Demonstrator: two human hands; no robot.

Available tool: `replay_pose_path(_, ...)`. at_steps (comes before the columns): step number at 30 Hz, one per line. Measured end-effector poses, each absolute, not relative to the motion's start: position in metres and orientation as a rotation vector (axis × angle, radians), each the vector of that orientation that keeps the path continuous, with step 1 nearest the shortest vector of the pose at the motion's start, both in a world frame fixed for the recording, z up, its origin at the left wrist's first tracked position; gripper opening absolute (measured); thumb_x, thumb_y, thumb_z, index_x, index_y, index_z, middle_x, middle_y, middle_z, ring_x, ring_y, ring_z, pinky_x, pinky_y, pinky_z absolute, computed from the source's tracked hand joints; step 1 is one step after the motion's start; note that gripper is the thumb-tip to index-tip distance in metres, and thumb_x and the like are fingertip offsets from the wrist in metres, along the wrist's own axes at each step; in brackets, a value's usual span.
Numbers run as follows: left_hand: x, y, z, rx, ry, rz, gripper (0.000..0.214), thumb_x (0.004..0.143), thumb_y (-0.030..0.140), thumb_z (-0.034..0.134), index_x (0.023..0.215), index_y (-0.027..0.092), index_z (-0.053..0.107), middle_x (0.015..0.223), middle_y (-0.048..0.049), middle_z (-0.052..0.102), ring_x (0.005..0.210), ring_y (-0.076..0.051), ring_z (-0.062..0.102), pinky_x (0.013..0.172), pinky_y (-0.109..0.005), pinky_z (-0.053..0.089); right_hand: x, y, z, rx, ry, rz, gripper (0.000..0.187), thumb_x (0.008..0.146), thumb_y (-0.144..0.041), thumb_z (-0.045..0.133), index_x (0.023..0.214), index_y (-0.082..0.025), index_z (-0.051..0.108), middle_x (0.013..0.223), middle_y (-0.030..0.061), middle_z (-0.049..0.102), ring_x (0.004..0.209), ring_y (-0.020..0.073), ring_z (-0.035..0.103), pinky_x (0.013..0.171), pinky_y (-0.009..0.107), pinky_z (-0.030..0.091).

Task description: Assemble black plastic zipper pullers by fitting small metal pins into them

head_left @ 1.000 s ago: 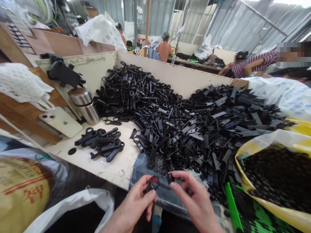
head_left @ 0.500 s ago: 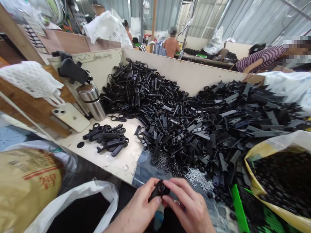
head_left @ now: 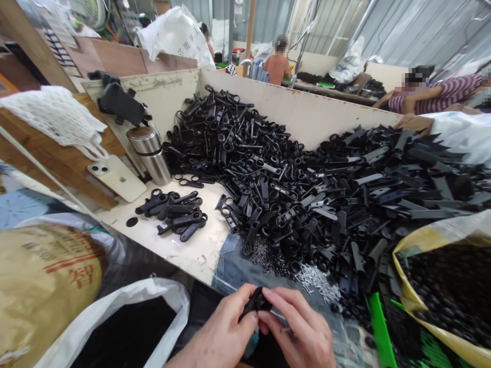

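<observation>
While the bench (head_left: 207, 250) bears a broad black heap (head_left: 276, 179) of slender, mostly ring-ended parts, the handwork goes on in front of it. A yellow-edged sack (head_left: 441, 232) of small dark beads stands to the heap's near right, a white sack (head_left: 180, 307) lies open to its near left, and a small pile (head_left: 178, 212) of similar parts rests just left of it.

On the heap's near side, clear of it, the left hand (head_left: 230, 322) and the right hand (head_left: 303, 322) meet over one black piece (head_left: 263, 301). The step in hand looks like fitting or seating something at its ring end; the next move probably calls for the left to keep it steady and the right to press or turn squarely.

Both wrists angle inward. The left grips the piece between thumb and forefinger; the right pinches its end, forefinger above, thumb below, the other fingers curled. Fingers cover much of the piece, so whether two parts are joined cannot be told. Smallest are the metal pins (head_left: 318, 281), strewn along the heap's near edge.
</observation>
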State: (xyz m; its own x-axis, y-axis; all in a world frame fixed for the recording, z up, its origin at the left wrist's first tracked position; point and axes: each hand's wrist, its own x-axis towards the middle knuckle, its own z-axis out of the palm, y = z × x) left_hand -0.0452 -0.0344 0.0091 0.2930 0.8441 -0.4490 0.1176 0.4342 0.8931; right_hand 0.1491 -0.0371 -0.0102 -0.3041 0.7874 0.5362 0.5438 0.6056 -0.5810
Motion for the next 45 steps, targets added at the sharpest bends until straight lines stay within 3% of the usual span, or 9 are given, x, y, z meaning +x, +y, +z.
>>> replay_pose_path(4, -0.051, -0.038, 0.011, 0.951, 1.161, 0.563, 0.034, 0.087, 0.031, 0.064, 0.119, 0.026, 0.072, 0.098, -0.0048, 0.074, 0.088, -0.022, 0.063, 0.075, -0.029, 0.049, 0.151, -0.041, -0.013, -1.071, -1.962, 0.398, 0.027, 0.098, -0.020, 0.067, 0.125, -0.024, 0.070, 0.102, 0.0089, 0.075, 0.085, 0.0210, 0.077, 0.071, 0.025, 0.065)
replay_pose_path(7, -0.051, -0.037, 0.017, 0.985, 1.125, 0.521, 0.025, 0.090, 0.033, 0.061, 0.111, 0.026, 0.073, 0.094, -0.0032, 0.071, 0.081, -0.019, 0.060, 0.071, -0.027, 0.046, 0.152, -0.043, -0.016, -1.067, -1.919, 0.475, 0.024, 0.098, -0.022, 0.069, 0.122, -0.025, 0.070, 0.101, 0.0082, 0.074, 0.085, 0.0208, 0.075, 0.071, 0.025, 0.064)
replay_pose_path(12, -0.041, -0.032, 0.020, 1.108, 1.024, 0.478, 0.029, 0.099, 0.047, 0.053, 0.099, 0.019, 0.064, 0.073, 0.0026, 0.057, 0.073, -0.016, 0.054, 0.070, -0.025, 0.041, 0.151, -0.048, -0.020, -1.060, -1.773, 0.707, 0.020, 0.097, -0.031, 0.070, 0.117, -0.029, 0.071, 0.098, 0.0055, 0.068, 0.065, 0.0153, 0.067, 0.049, 0.021, 0.055)
replay_pose_path(16, -0.038, -0.033, 0.012, 1.036, 0.998, 0.449, 0.038, 0.099, 0.056, 0.049, 0.093, 0.020, 0.057, 0.068, 0.0064, 0.049, 0.061, -0.012, 0.042, 0.063, -0.024, 0.035, 0.147, -0.058, -0.026, -1.135, -1.668, 0.899, 0.022, 0.100, -0.035, 0.065, 0.120, -0.030, 0.074, 0.100, 0.0053, 0.065, 0.055, 0.0109, 0.059, 0.049, 0.021, 0.053)
replay_pose_path(21, -0.042, -0.035, 0.007, 1.113, 1.040, 0.511, 0.040, 0.100, 0.060, 0.048, 0.101, 0.021, 0.059, 0.077, 0.0031, 0.054, 0.071, -0.014, 0.049, 0.067, -0.024, 0.039, 0.139, -0.067, -0.031, -1.304, -1.529, 0.814, 0.024, 0.097, -0.024, 0.069, 0.119, -0.027, 0.077, 0.094, 0.0048, 0.070, 0.050, 0.0100, 0.056, 0.046, 0.021, 0.050)
replay_pose_path(29, -0.044, -0.047, -0.013, 1.223, 1.227, 0.553, 0.042, 0.098, 0.056, 0.054, 0.125, 0.026, 0.065, 0.111, -0.0063, 0.073, 0.101, -0.024, 0.063, 0.091, -0.029, 0.046, 0.137, -0.064, -0.026, -1.260, -1.560, 0.732, 0.025, 0.095, -0.017, 0.069, 0.116, -0.026, 0.079, 0.090, 0.0062, 0.075, 0.062, 0.0155, 0.068, 0.055, 0.022, 0.056)
replay_pose_path(32, -0.046, -0.046, -0.016, 1.305, 1.233, 0.560, 0.043, 0.098, 0.056, 0.053, 0.128, 0.027, 0.065, 0.106, -0.0062, 0.075, 0.098, -0.025, 0.064, 0.090, -0.030, 0.047, 0.138, -0.063, -0.024, -1.192, -1.604, 0.728, 0.032, 0.094, -0.011, 0.069, 0.120, -0.027, 0.077, 0.092, 0.0059, 0.076, 0.073, 0.0179, 0.073, 0.063, 0.023, 0.060)
replay_pose_path(38, -0.048, -0.038, -0.003, 1.380, 1.147, 0.526, 0.035, 0.101, 0.052, 0.049, 0.119, 0.028, 0.066, 0.112, -0.0039, 0.076, 0.101, -0.023, 0.067, 0.088, -0.026, 0.046, 0.133, -0.062, -0.022, -1.183, -1.540, 0.720, 0.027, 0.095, -0.016, 0.069, 0.117, -0.028, 0.079, 0.088, 0.0052, 0.076, 0.069, 0.0172, 0.073, 0.061, 0.022, 0.059)
replay_pose_path(45, -0.047, -0.037, 0.001, 1.435, 1.155, 0.427, 0.044, 0.101, 0.059, 0.041, 0.113, 0.024, 0.065, 0.077, -0.0015, 0.069, 0.079, -0.022, 0.064, 0.076, -0.027, 0.045, 0.125, -0.067, -0.029, -1.182, -1.440, 0.671, 0.020, 0.097, -0.023, 0.069, 0.113, -0.029, 0.081, 0.087, 0.0058, 0.075, 0.070, 0.0182, 0.072, 0.061, 0.024, 0.059)
